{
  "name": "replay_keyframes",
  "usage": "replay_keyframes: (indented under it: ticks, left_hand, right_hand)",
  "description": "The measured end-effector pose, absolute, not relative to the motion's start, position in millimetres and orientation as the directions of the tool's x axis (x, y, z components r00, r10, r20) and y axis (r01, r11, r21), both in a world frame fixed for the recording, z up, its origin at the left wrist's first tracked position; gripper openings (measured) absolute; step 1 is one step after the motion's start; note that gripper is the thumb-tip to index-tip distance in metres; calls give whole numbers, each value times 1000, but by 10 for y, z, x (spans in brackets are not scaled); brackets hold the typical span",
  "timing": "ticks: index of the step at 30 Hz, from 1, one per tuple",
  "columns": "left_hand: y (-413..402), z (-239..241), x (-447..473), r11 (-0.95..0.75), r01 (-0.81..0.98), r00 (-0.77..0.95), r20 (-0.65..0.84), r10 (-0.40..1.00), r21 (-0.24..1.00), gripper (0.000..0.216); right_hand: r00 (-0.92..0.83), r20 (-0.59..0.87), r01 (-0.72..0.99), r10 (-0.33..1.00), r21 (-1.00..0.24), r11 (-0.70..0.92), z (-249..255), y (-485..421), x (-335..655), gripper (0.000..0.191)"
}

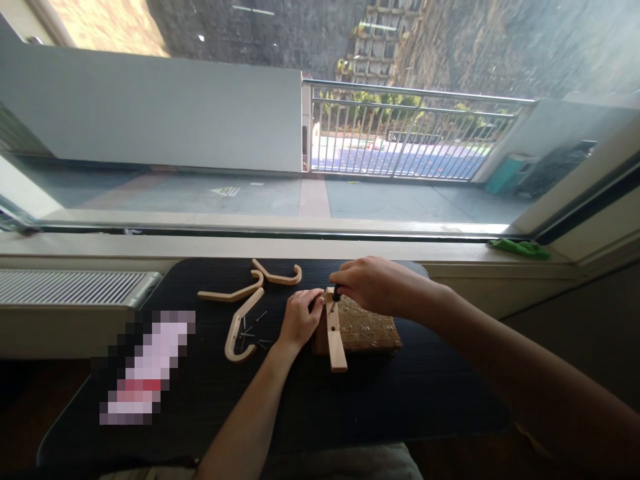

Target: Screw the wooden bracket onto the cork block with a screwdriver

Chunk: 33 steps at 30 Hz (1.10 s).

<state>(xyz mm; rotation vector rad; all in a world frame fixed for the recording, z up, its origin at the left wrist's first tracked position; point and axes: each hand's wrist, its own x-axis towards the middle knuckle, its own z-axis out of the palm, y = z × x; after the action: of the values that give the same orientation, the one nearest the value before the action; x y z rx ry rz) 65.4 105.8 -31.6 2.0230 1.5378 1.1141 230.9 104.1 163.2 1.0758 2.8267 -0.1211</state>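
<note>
Right hand: the right hand is closed round the dark handle of a screwdriver, above the far end of the worked piece.
Left hand: the left hand has its fingers bent and narrow at the left side of that far end; whether they grip it or only press on it, I cannot tell.
Worked piece: a pale wooden hook lies along the left part of the slab, its near end jutting past the slab toward the tabletop's near edge; a dark hole shows about midway.
Slab: brown, speckled, right of the middle of the black tabletop.
Loose hooks: three, toward the tabletop's far left corner; one near the far edge, another just left of it, the third nearer the person.
Screws: several thin screws lie scattered in and beside the third hook's bend.
Left edge: a pixelated pinkish item, unreadable.
Windowsill: beyond the far edge, with a green cloth at right.
</note>
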Motion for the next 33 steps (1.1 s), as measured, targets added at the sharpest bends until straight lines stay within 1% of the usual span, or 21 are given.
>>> replay_keyframes:
  ticks: [9,15,20,24,28,33]
  left_hand:
    - [1054,-299,655,-342,638,95,371,924,689,22]
    - [1055,-304,654,-345,638,99,372,923,688,22]
    - [1049,-288,657,-338,639,98,362,927,691,22]
    - [1048,-288,658,-336,640,106,354,929,690,22]
    - [1051,-304,656,-339,644,97,367,925,686,22]
    - [1060,-317,649,-344,643,91,377,922,684,21]
  right_hand:
    - [-737,-135,669,663,-1,743,1632,1041,2257,18]
    - [-707,-141,694,692,46,718,1602,1056,2272,17]
    - [-680,-140,718,720,75,692,1615,1045,2243,20]
    - [-675,-200,707,710,99,700,1651,1055,2193,24]
    - [-684,-230,684,692,128,719,1654,1086,2142,22]
    - [-689,-291,661,664,122,740,1674,1114,2094,21]
